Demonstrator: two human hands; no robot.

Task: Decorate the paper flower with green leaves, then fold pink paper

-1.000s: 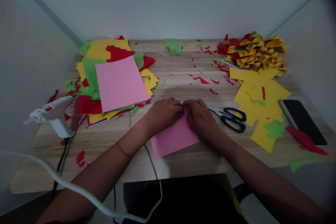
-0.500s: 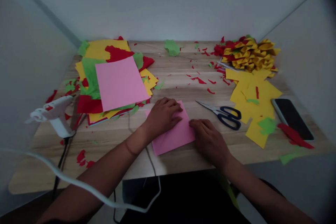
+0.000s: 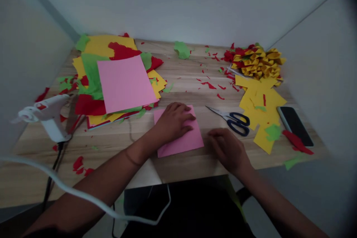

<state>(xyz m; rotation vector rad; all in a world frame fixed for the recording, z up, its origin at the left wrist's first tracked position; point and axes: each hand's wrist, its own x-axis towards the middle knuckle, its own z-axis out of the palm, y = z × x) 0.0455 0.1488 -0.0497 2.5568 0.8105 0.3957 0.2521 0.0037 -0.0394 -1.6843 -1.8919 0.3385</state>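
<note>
My left hand [image 3: 175, 122] lies on a pink sheet of paper [image 3: 184, 143] near the table's front edge, its fingers spread and pressing the sheet down. Just right of that sheet, my right hand [image 3: 227, 148] is lifted clear of the paper with its fingers curled; a gap shows between thumb and forefinger, and I see nothing in them. Beyond my right hand rests a pair of scissors [image 3: 232, 119] with dark blue handles, blades pointing left. A larger pink sheet [image 3: 125, 83] sits on top of a pile of coloured paper at the left.
A white glue gun [image 3: 51, 117] stands at the left, and a white cable [image 3: 83, 194] crosses in front of my left arm. Yellow paper pieces [image 3: 260, 100], a folded yellow paper bundle [image 3: 259, 61] and a phone [image 3: 295, 125] lie at the right. Red and green scraps are scattered about.
My right hand has come off the pink sheet's right edge and moved a little to the right. My left hand stays on the sheet. The view has shifted slightly.
</note>
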